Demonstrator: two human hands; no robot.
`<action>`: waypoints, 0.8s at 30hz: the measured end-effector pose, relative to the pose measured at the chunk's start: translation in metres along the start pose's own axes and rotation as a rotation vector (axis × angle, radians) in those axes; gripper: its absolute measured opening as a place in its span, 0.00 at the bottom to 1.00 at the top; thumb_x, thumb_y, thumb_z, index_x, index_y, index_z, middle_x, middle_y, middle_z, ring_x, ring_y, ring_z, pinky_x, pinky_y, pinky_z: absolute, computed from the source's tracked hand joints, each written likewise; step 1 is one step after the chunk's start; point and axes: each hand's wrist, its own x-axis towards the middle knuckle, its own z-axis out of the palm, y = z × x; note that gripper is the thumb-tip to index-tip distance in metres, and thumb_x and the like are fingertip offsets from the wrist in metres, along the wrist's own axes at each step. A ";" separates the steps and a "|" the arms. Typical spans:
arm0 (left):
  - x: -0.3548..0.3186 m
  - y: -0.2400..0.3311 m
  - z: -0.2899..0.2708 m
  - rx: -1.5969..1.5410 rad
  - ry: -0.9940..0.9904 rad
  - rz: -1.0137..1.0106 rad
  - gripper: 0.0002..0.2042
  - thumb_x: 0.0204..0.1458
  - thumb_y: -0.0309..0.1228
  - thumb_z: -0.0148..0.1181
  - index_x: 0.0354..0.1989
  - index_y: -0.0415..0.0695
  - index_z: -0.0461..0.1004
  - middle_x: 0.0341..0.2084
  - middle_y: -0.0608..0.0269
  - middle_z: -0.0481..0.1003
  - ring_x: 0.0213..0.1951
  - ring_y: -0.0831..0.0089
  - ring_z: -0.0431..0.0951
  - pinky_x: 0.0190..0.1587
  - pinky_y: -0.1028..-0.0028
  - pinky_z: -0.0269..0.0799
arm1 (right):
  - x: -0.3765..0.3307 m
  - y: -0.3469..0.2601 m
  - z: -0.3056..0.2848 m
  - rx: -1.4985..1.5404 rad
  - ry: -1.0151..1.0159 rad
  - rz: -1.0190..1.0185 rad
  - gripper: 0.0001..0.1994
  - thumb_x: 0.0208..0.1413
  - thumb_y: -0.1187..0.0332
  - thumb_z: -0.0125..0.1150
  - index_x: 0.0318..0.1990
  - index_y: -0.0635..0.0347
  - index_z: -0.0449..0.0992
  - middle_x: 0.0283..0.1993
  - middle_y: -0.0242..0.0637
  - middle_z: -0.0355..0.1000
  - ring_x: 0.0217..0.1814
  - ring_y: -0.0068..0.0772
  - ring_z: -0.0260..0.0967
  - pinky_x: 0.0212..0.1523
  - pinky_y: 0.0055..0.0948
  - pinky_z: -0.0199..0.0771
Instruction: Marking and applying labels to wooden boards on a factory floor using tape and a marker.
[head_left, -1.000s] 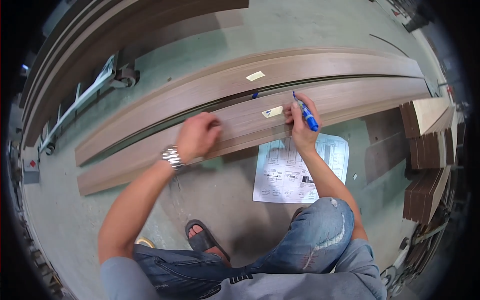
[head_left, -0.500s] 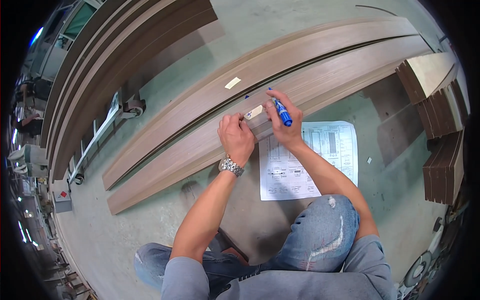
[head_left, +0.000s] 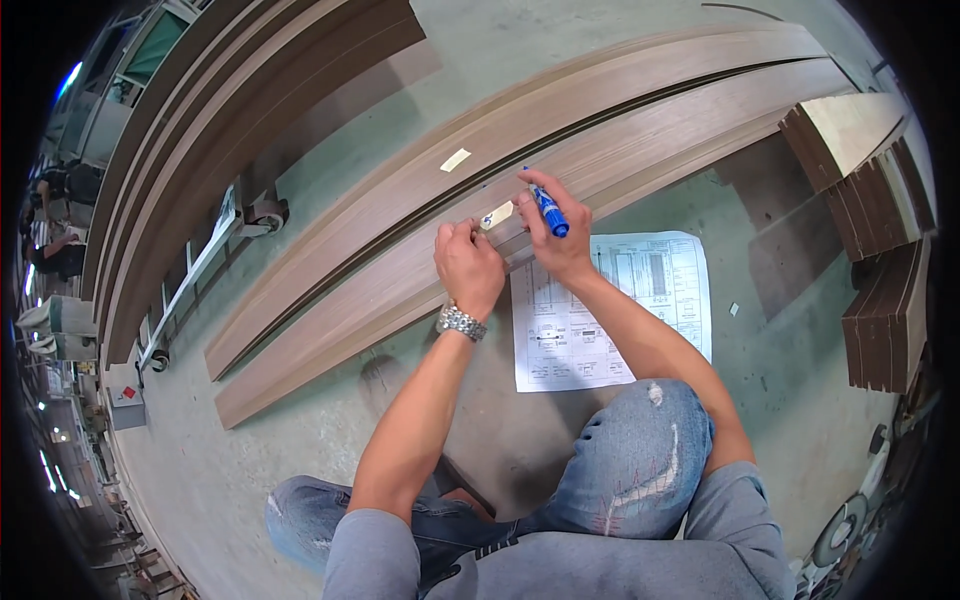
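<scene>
A blue marker pen is gripped in my right hand, tilted across the fingers. The thumb and fingertips of that hand also reach the right end of a small cream strip of tape with blue handwriting on it. This strip lies on the nearer long brown wood-grain board. My left hand, a metal watch on its wrist, is closed with bent fingers at the strip's left end; anything between its fingertips is hidden. A second cream strip of tape is stuck on the farther board.
A printed drawing sheet lies on the floor by my right forearm. Stacked brown board pieces stand at right. Long curved-looking panels rest on a wheeled cart at upper left. People are at the far left.
My right hand and the marker have shifted slightly left and up in the picture. The whole scene has moved slightly with my head. Both hands remain at the tape strip.
</scene>
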 end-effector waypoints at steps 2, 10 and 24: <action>-0.002 -0.002 0.005 -0.049 0.030 -0.011 0.09 0.49 0.21 0.57 0.38 0.36 0.80 0.32 0.52 0.75 0.36 0.56 0.76 0.42 0.61 0.72 | -0.001 -0.001 0.004 0.063 0.047 0.014 0.13 0.57 0.70 0.63 0.50 0.57 0.78 0.29 0.39 0.75 0.25 0.29 0.71 0.30 0.28 0.70; 0.014 -0.007 -0.006 -0.175 -0.038 -0.194 0.09 0.49 0.26 0.62 0.37 0.37 0.81 0.31 0.51 0.79 0.35 0.56 0.80 0.43 0.61 0.74 | 0.000 0.003 -0.002 -0.029 0.009 -0.031 0.12 0.62 0.71 0.59 0.52 0.59 0.77 0.31 0.34 0.80 0.26 0.18 0.72 0.31 0.22 0.74; 0.033 0.018 0.000 0.240 -0.255 -0.153 0.11 0.56 0.33 0.56 0.34 0.37 0.79 0.30 0.43 0.79 0.37 0.43 0.79 0.43 0.52 0.74 | -0.002 0.007 -0.003 -0.045 0.027 -0.088 0.13 0.61 0.70 0.60 0.53 0.58 0.77 0.30 0.34 0.80 0.25 0.19 0.72 0.29 0.22 0.73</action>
